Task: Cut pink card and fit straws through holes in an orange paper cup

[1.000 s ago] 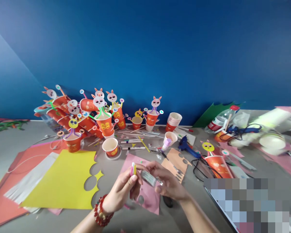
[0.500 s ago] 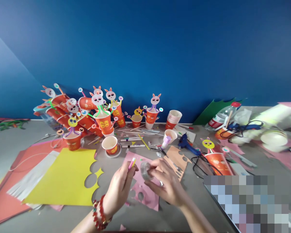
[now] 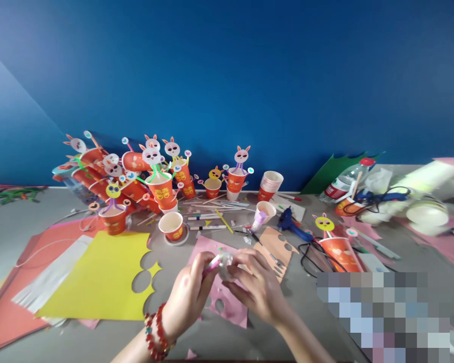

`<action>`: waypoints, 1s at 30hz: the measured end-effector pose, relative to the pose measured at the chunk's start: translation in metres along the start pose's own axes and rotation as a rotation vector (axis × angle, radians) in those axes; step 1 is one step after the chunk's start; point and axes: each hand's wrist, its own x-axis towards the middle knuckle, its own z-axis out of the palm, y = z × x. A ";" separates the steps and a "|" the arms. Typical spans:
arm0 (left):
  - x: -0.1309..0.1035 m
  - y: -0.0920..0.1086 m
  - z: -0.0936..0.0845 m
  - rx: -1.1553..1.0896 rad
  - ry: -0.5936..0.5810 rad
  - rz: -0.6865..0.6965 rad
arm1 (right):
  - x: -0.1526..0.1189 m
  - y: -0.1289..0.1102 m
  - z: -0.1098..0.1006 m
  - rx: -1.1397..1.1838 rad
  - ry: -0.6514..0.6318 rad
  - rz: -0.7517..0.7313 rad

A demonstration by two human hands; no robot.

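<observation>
Short pieces of pink and yellow straw (image 3: 213, 263) are pinched between the thumb and finger of my left hand (image 3: 189, 287), which has red bead bracelets at its wrist. My right hand (image 3: 259, 285) grips a small roll of clear tape (image 3: 225, 269) by its rim. The tape roll and the straw ends meet in front of me; whether the tape sticks to them I cannot tell. Below both hands lies a pink paper sheet (image 3: 236, 307) with round holes cut out.
Orange paper cups with rabbit faces (image 3: 161, 189) crowd the back left. Yellow paper (image 3: 98, 277) lies at left. Behind my hands are an open cup (image 3: 171, 226), markers (image 3: 208, 228) and a purple-capped glue bottle (image 3: 260, 219). A blue glue gun (image 3: 293, 224) with black cable lies to the right.
My hands have come together: the straw pieces in my left hand have tilted and moved right, against the tape roll in my right hand. The table items stay put.
</observation>
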 end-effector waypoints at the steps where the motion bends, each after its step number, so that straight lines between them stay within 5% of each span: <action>1: 0.000 0.000 0.000 0.006 -0.001 0.010 | -0.001 0.001 0.001 -0.001 -0.002 -0.008; 11: -0.013 -0.009 0.017 -0.064 0.137 -0.006 | -0.003 0.001 0.012 0.071 0.036 -0.032; 16: -0.015 -0.012 0.021 -0.287 0.135 -0.089 | -0.003 -0.004 0.016 0.189 0.073 0.022; 23: 0.001 -0.014 0.011 -0.844 0.008 -0.266 | -0.002 -0.007 0.014 0.694 -0.008 0.203; 30: 0.009 -0.027 -0.006 -0.834 -0.322 -0.251 | -0.009 -0.001 0.018 0.919 -0.021 0.267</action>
